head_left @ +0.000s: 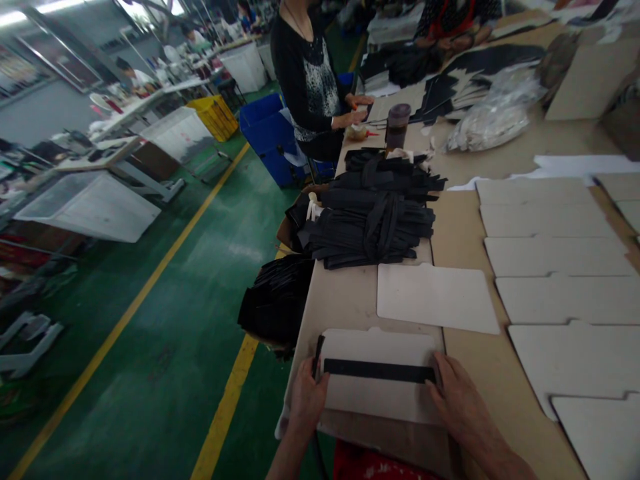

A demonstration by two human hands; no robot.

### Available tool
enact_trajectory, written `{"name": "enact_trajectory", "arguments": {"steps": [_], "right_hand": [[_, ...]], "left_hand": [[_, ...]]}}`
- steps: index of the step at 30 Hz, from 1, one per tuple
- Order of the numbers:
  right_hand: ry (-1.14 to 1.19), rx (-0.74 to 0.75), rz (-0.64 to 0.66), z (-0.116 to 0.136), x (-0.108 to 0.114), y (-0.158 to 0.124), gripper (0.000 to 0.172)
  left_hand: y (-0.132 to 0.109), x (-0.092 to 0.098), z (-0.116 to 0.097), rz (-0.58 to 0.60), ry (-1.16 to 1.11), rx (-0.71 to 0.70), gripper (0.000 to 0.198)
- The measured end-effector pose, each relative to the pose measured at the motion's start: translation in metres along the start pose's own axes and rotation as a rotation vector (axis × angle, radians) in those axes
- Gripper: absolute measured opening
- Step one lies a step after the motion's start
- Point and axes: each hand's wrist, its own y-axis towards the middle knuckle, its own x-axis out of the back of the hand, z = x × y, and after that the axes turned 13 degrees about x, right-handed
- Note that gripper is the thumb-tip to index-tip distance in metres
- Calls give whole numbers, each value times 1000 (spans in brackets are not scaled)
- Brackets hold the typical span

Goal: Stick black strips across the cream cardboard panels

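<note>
A pale beige board (380,403) with a small tab on its far edge lies at the near end of the table. Across its middle runs a flat black strip (377,369). My left hand (307,397) pinches the strip's left end at the board's left edge, where a black piece sticks up past the fingers. At the opposite edge, my right hand (463,400) grips the strip's other end, thumb on top. A second pale board (435,297) lies flat just beyond. Farther back are tied bundles of black strips (370,227).
Overlapping pale boards (565,257) line the table's right side. A cup of dark drink (397,127) and a clear plastic bag (493,113) stand farther back. Beside the table's left edge is a box of black pieces (277,300). A co-worker (313,80) sits at the far left side.
</note>
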Motion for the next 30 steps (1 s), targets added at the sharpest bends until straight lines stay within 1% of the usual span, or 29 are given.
{"name": "enact_trajectory", "arguments": {"steps": [2,4,5,7,8,9,10,11,12,13,14,15,16,19,23,27,30], "right_hand": [[-19,15,-26,5,-7,-1,51],[24,4,-41,5,-4,0,50],[62,-12,-52,4,2,1,49],[169,-69,-83,2,22,8,47],[240,-107,-91,3,36,13,46],[325,-148,-88,5,50,20,46],[424,-191,-66,9,64,28,47],[528,-236,-29,14,78,37,47],[625,-272,11,20,90,46,48],[700,-297,44,27,101,55,50],[755,-305,60,34,109,65,52],[791,-297,59,41,116,73,53],[810,-274,39,47,120,81,53],[795,-146,-59,58,126,97,49],[702,3,-130,57,123,104,44],[604,72,-212,49,118,99,42],[588,66,-251,46,118,97,38]], "left_hand": [[2,0,0,27,45,-47,39],[2,6,-4,38,100,-69,40],[0,12,-8,24,122,-75,38],[-7,25,-24,-22,119,-74,34],[-13,32,-36,-23,86,-59,34],[-20,37,-49,18,31,-28,36],[-28,41,-63,121,-46,17,40],[-36,43,-78,280,-128,67,45],[-44,42,-93,472,-220,97,50],[-51,40,-108,657,-327,95,53],[-57,36,-121,791,-416,84,55],[-62,31,-133,880,-479,74,56],[-66,25,-143,932,-522,63,56],[-74,8,-164,976,-532,39,57],[-81,-7,-180,986,-487,-12,57],[-84,-17,-190,912,-464,19,55],[-84,-24,-194,891,-474,50,54]]}}
